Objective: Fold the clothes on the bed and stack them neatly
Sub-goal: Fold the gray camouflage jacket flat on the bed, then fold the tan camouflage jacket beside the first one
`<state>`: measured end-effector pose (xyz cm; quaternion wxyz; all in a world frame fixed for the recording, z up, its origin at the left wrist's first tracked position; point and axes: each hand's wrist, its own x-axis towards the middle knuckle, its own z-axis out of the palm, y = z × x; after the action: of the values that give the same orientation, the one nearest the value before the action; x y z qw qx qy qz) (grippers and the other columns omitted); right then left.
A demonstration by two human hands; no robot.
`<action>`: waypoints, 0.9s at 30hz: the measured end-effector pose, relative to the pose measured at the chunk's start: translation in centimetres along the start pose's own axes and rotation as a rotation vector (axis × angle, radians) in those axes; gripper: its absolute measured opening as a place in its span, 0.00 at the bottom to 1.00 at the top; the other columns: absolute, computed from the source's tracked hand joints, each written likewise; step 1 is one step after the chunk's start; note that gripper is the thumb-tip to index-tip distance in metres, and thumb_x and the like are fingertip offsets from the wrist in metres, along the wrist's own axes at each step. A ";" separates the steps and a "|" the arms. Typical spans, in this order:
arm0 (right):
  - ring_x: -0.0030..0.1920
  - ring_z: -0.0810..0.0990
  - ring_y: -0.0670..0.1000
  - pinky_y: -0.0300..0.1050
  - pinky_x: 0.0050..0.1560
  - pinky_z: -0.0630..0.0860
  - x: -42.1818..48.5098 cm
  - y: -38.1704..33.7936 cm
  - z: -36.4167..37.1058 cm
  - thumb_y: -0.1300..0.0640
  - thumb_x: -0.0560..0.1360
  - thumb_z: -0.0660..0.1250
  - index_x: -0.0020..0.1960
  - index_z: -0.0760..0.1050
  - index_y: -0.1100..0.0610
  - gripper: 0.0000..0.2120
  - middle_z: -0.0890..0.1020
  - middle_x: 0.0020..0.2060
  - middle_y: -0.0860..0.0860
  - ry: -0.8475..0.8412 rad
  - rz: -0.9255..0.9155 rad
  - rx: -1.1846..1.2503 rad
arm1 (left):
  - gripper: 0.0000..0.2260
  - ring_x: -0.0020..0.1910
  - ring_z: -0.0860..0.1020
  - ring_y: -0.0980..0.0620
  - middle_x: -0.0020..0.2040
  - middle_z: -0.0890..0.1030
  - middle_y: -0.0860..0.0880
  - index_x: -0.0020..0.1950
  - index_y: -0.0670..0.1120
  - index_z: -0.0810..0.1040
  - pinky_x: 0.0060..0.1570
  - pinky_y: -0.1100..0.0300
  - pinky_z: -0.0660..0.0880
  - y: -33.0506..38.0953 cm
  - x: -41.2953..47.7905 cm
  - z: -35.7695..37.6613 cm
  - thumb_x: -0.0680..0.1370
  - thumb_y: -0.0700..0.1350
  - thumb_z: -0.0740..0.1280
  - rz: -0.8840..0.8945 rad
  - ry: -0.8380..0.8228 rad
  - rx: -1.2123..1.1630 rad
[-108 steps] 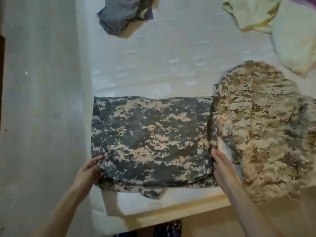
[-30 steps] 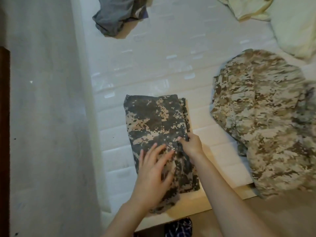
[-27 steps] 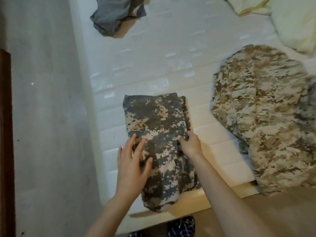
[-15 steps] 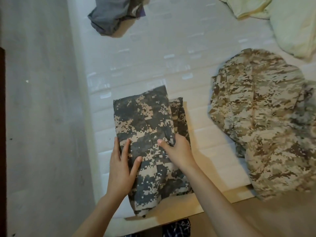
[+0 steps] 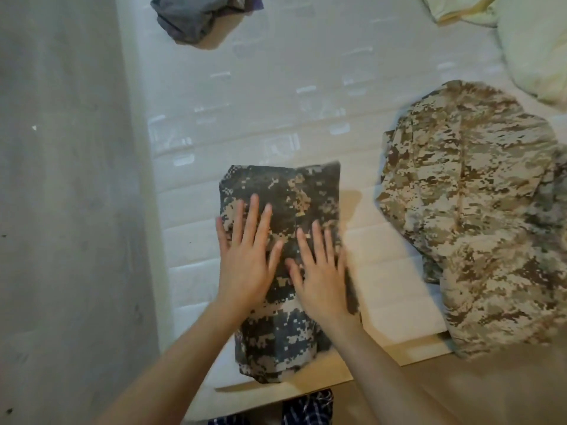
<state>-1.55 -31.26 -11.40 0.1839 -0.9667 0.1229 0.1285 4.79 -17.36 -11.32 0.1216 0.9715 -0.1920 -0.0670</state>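
Shifted flat onto folded grey-camo rectangle point(image 5: 285, 342): left hand point(image 5: 245, 265), right hand point(image 5: 319, 280).

Location: a bedroom in a home. I stand at the near edge of a bare white quilted mattress point(image 5: 276, 87) on a pale wooden frame point(image 5: 306, 386). Clothes lie on the mattress: a tan camouflage jacket point(image 5: 475, 210) at its right, a grey garment point(image 5: 190, 16) at its far edge. Grey floor point(image 5: 61, 210) lies left of the mattress.
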 end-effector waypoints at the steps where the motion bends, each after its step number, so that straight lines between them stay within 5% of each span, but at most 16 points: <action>1: 0.76 0.36 0.52 0.65 0.73 0.44 -0.3 0.3 1.3 0.35 0.77 0.35 0.74 0.34 0.42 0.29 0.36 0.75 0.48 -0.081 0.023 0.018 | 0.28 0.77 0.40 0.49 0.78 0.42 0.49 0.78 0.50 0.45 0.73 0.45 0.35 -0.8 1.8 0.3 0.81 0.60 0.45 0.011 -0.067 0.045; 5: 0.76 0.37 0.51 0.65 0.72 0.37 0.2 0.7 3.5 0.33 0.75 0.33 0.73 0.34 0.40 0.29 0.37 0.75 0.45 -0.070 0.084 0.053 | 0.31 0.76 0.35 0.52 0.78 0.37 0.52 0.77 0.56 0.39 0.71 0.36 0.36 -3.6 8.3 2.0 0.78 0.66 0.43 -0.055 -0.404 0.097; 10: 0.76 0.36 0.49 0.60 0.74 0.37 -1.7 2.0 2.9 0.30 0.74 0.41 0.75 0.40 0.42 0.33 0.40 0.76 0.47 -0.012 0.112 0.180 | 0.29 0.77 0.43 0.50 0.79 0.43 0.52 0.77 0.57 0.48 0.73 0.42 0.45 -4.0 5.1 1.0 0.79 0.63 0.51 -0.125 -0.122 -0.150; 12: 0.76 0.38 0.51 0.60 0.74 0.39 -3.2 2.1 2.8 0.29 0.72 0.45 0.76 0.43 0.45 0.37 0.43 0.77 0.51 0.000 0.229 0.235 | 0.30 0.77 0.50 0.49 0.79 0.44 0.54 0.76 0.61 0.46 0.74 0.44 0.54 -3.0 0.2 0.6 0.79 0.61 0.57 -0.308 -0.109 -0.446; 14: 0.76 0.41 0.51 0.59 0.75 0.42 -4.2 1.3 2.8 0.28 0.72 0.45 0.77 0.44 0.46 0.39 0.45 0.77 0.51 -0.010 0.298 0.252 | 0.30 0.73 0.61 0.50 0.76 0.55 0.55 0.74 0.67 0.46 0.69 0.44 0.65 -1.3 -4.4 0.3 0.78 0.57 0.61 -0.475 -0.109 -0.771; 17: 0.76 0.46 0.51 0.56 0.74 0.48 -4.7 0.1 2.5 0.28 0.72 0.45 0.76 0.41 0.45 0.38 0.46 0.77 0.49 -0.094 0.280 0.225 | 0.29 0.71 0.64 0.55 0.73 0.63 0.57 0.75 0.64 0.50 0.68 0.45 0.67 0.1 -8.5 -0.1 0.79 0.52 0.62 -0.614 -0.023 -0.974; 21: 0.76 0.44 0.53 0.56 0.73 0.49 -5.4 -1.3 1.8 0.30 0.74 0.48 0.75 0.35 0.44 0.38 0.42 0.77 0.48 -0.317 0.176 0.199 | 0.30 0.69 0.67 0.48 0.72 0.66 0.50 0.75 0.62 0.47 0.66 0.43 0.68 -1.1 -11.0 -1.5 0.80 0.51 0.61 -0.735 -0.064 -0.888; 27: 0.76 0.43 0.58 0.60 0.73 0.49 -5.1 -3.2 -0.1 0.36 0.76 0.55 0.76 0.34 0.48 0.40 0.38 0.76 0.52 -0.611 0.297 0.239 | 0.33 0.66 0.70 0.44 0.68 0.70 0.44 0.77 0.50 0.49 0.64 0.41 0.69 -3.6 -10.7 -5.2 0.78 0.49 0.64 -0.545 -0.345 -0.524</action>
<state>-5.34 -27.46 -8.76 0.3032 -0.8270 0.2154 0.4216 -2.84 -8.90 -6.35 0.3086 0.8975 0.0782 -0.3051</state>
